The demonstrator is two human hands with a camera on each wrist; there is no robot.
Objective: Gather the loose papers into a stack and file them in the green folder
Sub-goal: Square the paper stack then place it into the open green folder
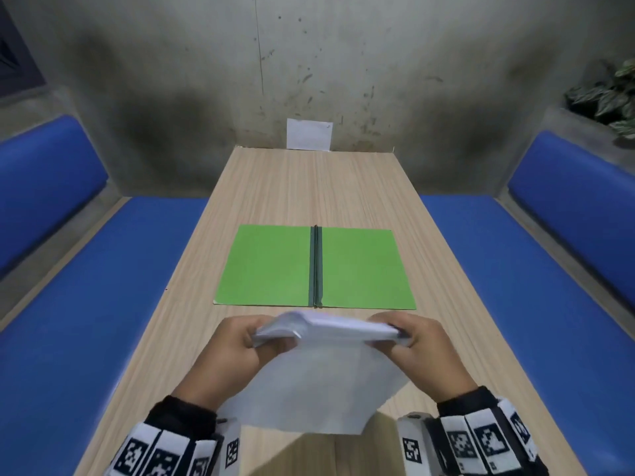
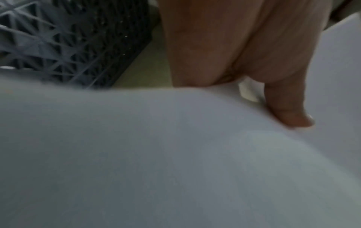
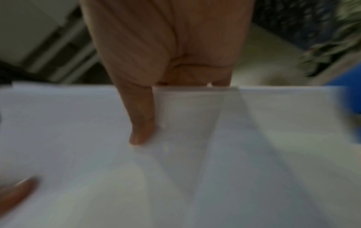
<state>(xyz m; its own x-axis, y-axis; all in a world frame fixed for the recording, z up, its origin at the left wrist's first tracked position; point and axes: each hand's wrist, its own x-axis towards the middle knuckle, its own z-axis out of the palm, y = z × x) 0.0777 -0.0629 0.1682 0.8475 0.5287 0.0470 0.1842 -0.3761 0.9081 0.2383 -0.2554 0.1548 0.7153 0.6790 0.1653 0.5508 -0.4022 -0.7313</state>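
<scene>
The green folder point(image 1: 314, 267) lies open and flat in the middle of the wooden table point(image 1: 309, 187), its dark spine running away from me. Just in front of it both hands hold a stack of white papers point(image 1: 319, 372) lifted off the table, its far end blurred and bent. My left hand point(image 1: 237, 348) grips the stack's left far corner. My right hand point(image 1: 415, 345) grips the right far corner. In the left wrist view a thumb point(image 2: 287, 108) presses on the paper point(image 2: 175, 154). In the right wrist view a thumb point(image 3: 140, 117) lies on top of the sheets point(image 3: 254, 138).
A white paper sheet point(image 1: 309, 135) leans on the stained wall at the table's far end. Blue padded benches point(image 1: 86, 286) point(image 1: 549, 286) run along both sides. A leafy plant point(image 1: 611, 94) sits at the upper right.
</scene>
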